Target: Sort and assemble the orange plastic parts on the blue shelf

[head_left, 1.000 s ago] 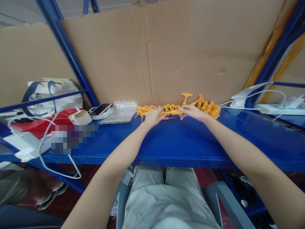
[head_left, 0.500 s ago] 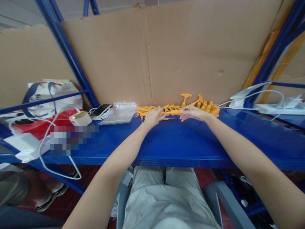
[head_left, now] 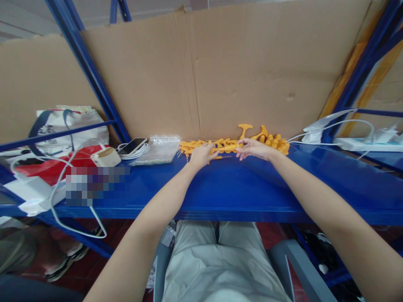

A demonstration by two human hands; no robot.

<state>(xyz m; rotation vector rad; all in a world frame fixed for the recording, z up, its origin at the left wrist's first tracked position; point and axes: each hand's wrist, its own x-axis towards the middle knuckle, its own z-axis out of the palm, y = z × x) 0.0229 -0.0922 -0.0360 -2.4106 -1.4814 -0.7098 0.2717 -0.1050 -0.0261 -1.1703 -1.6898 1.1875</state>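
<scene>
At the back of the blue shelf top lies a row of orange plastic parts (head_left: 189, 147), piled against the cardboard. My left hand (head_left: 201, 154) has its fingers bent around the left end of a slim orange plastic part (head_left: 229, 148). The same part's right end sits at the fingertips of my right hand (head_left: 253, 149), thumb and index finger pinched on it. Behind my right hand a T-shaped orange handle (head_left: 244, 129) stands up from the pile. Several orange cylinder-like pieces (head_left: 278, 142) are grouped to its right. Thin coiled springs (head_left: 227, 157) lie in front of the row.
Left of the pile are a clear plastic bag (head_left: 157, 152), a phone (head_left: 133, 146) on a coiled white cable, and a white charger (head_left: 106, 157). A power strip (head_left: 362, 144) is at the right. Cardboard (head_left: 239, 67) walls off the back. Another person's leg (head_left: 40, 247) shows lower left.
My right hand has shifted very slightly to the left along the orange part. My left hand stays almost where it was.
</scene>
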